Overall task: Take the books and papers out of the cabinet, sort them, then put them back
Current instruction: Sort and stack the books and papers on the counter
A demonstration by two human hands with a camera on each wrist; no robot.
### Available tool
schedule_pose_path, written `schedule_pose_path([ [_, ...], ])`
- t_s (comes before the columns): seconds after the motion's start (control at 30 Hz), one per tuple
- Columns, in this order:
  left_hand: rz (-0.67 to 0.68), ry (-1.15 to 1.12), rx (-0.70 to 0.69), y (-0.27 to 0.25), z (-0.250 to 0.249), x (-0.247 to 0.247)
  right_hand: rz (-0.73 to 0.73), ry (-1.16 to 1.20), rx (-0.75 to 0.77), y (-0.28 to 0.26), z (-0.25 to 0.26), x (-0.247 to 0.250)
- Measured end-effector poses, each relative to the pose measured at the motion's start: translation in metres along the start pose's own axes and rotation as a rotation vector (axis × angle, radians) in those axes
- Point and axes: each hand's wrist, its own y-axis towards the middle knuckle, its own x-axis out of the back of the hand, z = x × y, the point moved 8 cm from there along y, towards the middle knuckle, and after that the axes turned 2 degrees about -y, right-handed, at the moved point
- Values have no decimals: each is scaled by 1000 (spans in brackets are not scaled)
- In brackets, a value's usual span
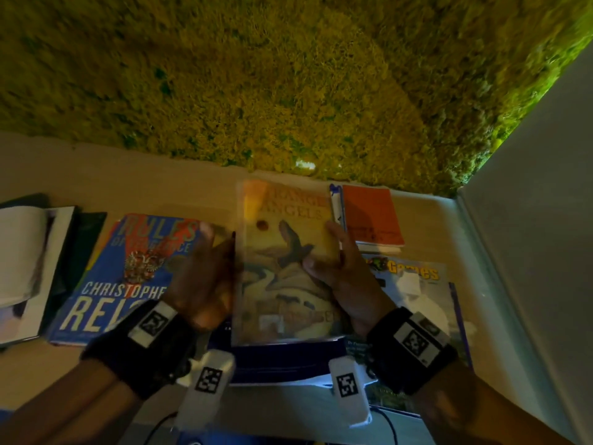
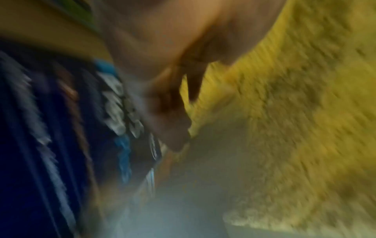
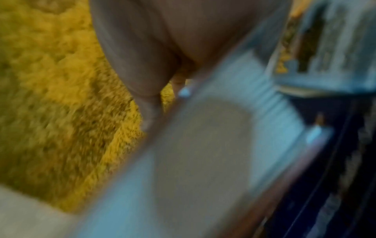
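A tan book titled Strange Angels (image 1: 282, 284) lies in the middle of the shelf surface, on top of a dark blue book (image 1: 282, 358). My right hand (image 1: 333, 261) grips its right edge, thumb on the cover and fingers along the side. The right wrist view shows that hand (image 3: 162, 48) over the book's pale page edge (image 3: 203, 145), all blurred. My left hand (image 1: 208, 271) is motion-blurred at the book's left edge, fingers fairly straight, over a blue Christopher Reich book (image 1: 128, 284). In the left wrist view the left hand (image 2: 162, 96) holds nothing, with the blue cover (image 2: 61, 128) beneath it.
An orange booklet (image 1: 372, 216) and a blue-and-white pen (image 1: 337, 203) lie at the back right. A Games magazine (image 1: 414, 284) sits under my right wrist. An open book (image 1: 25, 261) and dark folders (image 1: 80, 245) lie far left. A white panel (image 1: 529, 252) stands on the right, a moss wall (image 1: 288, 75) behind.
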Motion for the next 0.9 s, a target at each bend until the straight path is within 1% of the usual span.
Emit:
schedule_pose_path([
  [0.07, -10, 92, 35, -4, 8, 6, -6, -119, 67, -3, 2, 4],
  [0.1, -69, 177, 26, 1, 15, 16, -25, -166, 59, -5, -1, 4],
  [0.13, -133, 260, 11, 2, 18, 21, -18, -176, 22, -4, -11, 5],
  [0.17, -183, 394, -44, 6, 20, 27, -12, -205, -26, -5, -21, 3],
  [0.2, -203, 572, -123, 6, 17, 27, 15, -218, -85, -6, -32, 1],
  [0.23, -215, 734, -199, 6, 11, 27, 30, -247, -149, -7, -43, 1],
  [0.27, -195, 875, -253, 7, 8, 25, 28, -282, -176, -7, -49, 3],
  [0.3, -171, 1002, -268, 9, 7, 26, 21, -332, -181, -7, -50, 6],
  [0.37, -200, 1227, -266, 13, 8, 37, -2, -436, -184, -4, -52, 16],
  [0.4, -203, 1275, -274, 13, 9, 39, -5, -499, -169, -3, -54, 21],
  [0.43, -197, 1269, -272, 14, 11, 44, -3, -600, -151, -2, -55, 24],
  [0.47, -177, 1183, -291, 12, 13, 45, -3, -731, -109, -1, -58, 26],
  [0.53, -151, 1119, -308, 7, 19, 43, -37, -996, -75, -3, -71, 29],
  [0.6, -187, 1225, -320, 11, 20, 46, -111, -1085, -37, -12, -73, 20],
  [0.67, -227, 1317, -250, 21, 17, 52, -151, -1075, -20, -16, -74, 11],
  [0.73, -192, 1377, -139, 31, 18, 53, -172, -1019, 15, -11, -75, 7],
  [0.77, -169, 1378, -76, 35, 20, 54, -191, -949, 7, -10, -74, 7],
  [0.83, -126, 1312, -71, 38, 17, 50, -219, -755, -19, -11, -74, 8],
  [0.9, -132, 1265, -102, 40, 13, 48, -212, -579, 1, -16, -69, 7],
])
